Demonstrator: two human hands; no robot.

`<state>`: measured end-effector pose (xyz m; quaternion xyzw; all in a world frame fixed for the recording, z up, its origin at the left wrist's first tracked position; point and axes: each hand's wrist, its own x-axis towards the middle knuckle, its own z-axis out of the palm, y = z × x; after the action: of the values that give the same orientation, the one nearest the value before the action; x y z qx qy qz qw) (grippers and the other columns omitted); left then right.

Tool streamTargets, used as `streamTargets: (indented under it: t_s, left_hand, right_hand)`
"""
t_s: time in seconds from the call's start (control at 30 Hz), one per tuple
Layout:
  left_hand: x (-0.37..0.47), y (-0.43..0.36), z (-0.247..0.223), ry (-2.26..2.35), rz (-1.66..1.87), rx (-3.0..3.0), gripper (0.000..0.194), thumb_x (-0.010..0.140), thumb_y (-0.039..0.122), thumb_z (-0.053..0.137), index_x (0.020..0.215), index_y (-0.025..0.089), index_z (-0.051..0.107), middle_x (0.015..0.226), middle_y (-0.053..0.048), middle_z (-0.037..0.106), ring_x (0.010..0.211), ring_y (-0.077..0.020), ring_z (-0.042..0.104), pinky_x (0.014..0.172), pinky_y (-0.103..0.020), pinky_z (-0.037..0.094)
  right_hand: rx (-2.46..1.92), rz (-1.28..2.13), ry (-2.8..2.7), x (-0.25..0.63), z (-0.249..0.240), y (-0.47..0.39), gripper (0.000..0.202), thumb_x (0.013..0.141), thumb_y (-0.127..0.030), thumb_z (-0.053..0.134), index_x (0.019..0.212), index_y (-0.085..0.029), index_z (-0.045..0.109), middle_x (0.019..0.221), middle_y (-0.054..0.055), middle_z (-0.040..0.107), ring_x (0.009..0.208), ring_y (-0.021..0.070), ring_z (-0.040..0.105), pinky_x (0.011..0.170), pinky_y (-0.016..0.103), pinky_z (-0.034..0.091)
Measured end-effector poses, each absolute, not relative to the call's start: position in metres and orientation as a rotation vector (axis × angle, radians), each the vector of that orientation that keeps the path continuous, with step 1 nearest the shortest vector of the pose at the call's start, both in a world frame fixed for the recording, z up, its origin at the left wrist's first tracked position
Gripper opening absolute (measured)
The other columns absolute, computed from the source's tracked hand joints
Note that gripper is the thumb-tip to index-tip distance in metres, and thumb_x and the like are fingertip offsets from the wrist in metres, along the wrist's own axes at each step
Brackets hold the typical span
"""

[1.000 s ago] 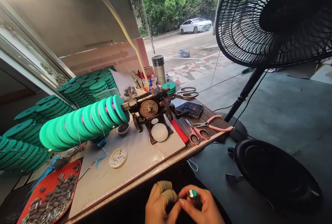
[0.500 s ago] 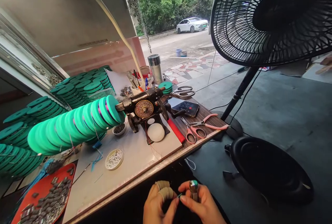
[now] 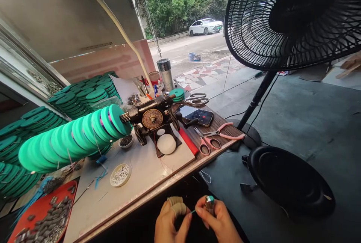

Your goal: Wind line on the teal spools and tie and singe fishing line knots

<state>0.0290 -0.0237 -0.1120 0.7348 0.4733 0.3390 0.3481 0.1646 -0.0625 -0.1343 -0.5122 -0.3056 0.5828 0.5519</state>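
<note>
Left hand (image 3: 168, 223) and right hand (image 3: 217, 221) pinch thread (image 3: 193, 211), right also gripping apparent lighter (image 3: 209, 202); step judged thread positioning, next calling for steady pinch

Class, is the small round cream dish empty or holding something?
Not empty: the dish holds small white beads spread across its inside.

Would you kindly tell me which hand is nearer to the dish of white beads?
Left. In the picture, the left hand is below and right of the dish; the right hand is farther right.
</note>
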Motion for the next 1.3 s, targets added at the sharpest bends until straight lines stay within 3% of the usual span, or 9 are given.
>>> streamTargets:
  t_s: [0.13,0.23,0.5,0.63,0.77,1.07,1.3]
  left_hand:
    - [0.029,-0.023,-0.113,1.232,0.855,1.867,0.021,0.074,0.034,0.062,0.058,0.020,0.062,0.063,-0.003,0.060,0.062,-0.0176,0.056,0.062,-0.027,0.045]
    - [0.030,-0.023,-0.115,1.214,0.821,1.861,0.022,0.075,0.033,0.061,0.058,0.020,0.061,0.065,-0.003,0.060,0.063,-0.0178,0.056,0.062,-0.027,0.044]
    - [0.030,-0.021,-0.114,1.218,0.776,1.852,0.021,0.076,0.033,0.059,0.060,0.019,0.061,0.065,-0.003,0.060,0.063,-0.0178,0.055,0.062,-0.027,0.042]
    - [0.031,-0.020,-0.112,1.244,0.755,1.797,0.023,0.075,0.035,0.060,0.058,0.019,0.062,0.063,-0.002,0.059,0.062,-0.0176,0.055,0.061,-0.026,0.041]
    - [0.032,-0.019,-0.113,1.241,0.750,1.745,0.025,0.074,0.037,0.060,0.058,0.019,0.062,0.061,-0.001,0.059,0.060,-0.0167,0.054,0.060,-0.025,0.041]
    - [0.034,-0.018,-0.119,1.285,0.752,1.675,0.027,0.071,0.041,0.063,0.057,0.018,0.064,0.062,-0.002,0.060,0.060,-0.0174,0.056,0.061,-0.026,0.042]
    - [0.036,-0.017,-0.119,1.302,0.748,1.634,0.027,0.069,0.042,0.065,0.057,0.018,0.066,0.061,-0.002,0.061,0.061,-0.0178,0.056,0.061,-0.026,0.042]
  right_hand:
    - [-1.195,1.371,-0.651,0.165,-0.138,-0.064,0.038,0.064,-0.051,0.067,0.073,-0.015,0.060,0.050,-0.007,0.033,0.048,0.0101,0.030,0.051,0.024,0.027]
    - [-1.219,1.352,-0.658,0.162,-0.140,-0.063,0.040,0.059,-0.053,0.069,0.067,-0.015,0.061,0.048,-0.008,0.032,0.047,0.0094,0.027,0.049,0.024,0.024]
    - [-1.208,1.345,-0.703,0.166,-0.143,-0.062,0.040,0.069,-0.055,0.061,0.064,-0.016,0.056,0.049,-0.007,0.034,0.048,0.0103,0.030,0.049,0.025,0.026]
    - [-1.277,1.343,-0.512,0.167,-0.144,-0.065,0.054,0.072,-0.067,0.048,0.058,-0.016,0.055,0.054,-0.004,0.039,0.052,0.0119,0.037,0.057,0.026,0.033]
    - [-1.369,1.395,-0.469,0.161,-0.148,-0.063,0.064,0.069,-0.076,0.037,0.046,-0.018,0.046,0.050,-0.004,0.037,0.049,0.0113,0.036,0.054,0.026,0.032]
    - [-1.341,1.435,-0.627,0.157,-0.157,-0.060,0.062,0.074,-0.074,0.024,0.043,-0.021,0.034,0.044,-0.005,0.030,0.044,0.0098,0.029,0.046,0.025,0.024]
    - [-1.255,1.454,-0.588,0.154,-0.167,-0.060,0.058,0.078,-0.068,0.027,0.044,-0.021,0.033,0.044,-0.006,0.029,0.042,0.0089,0.026,0.043,0.024,0.020]
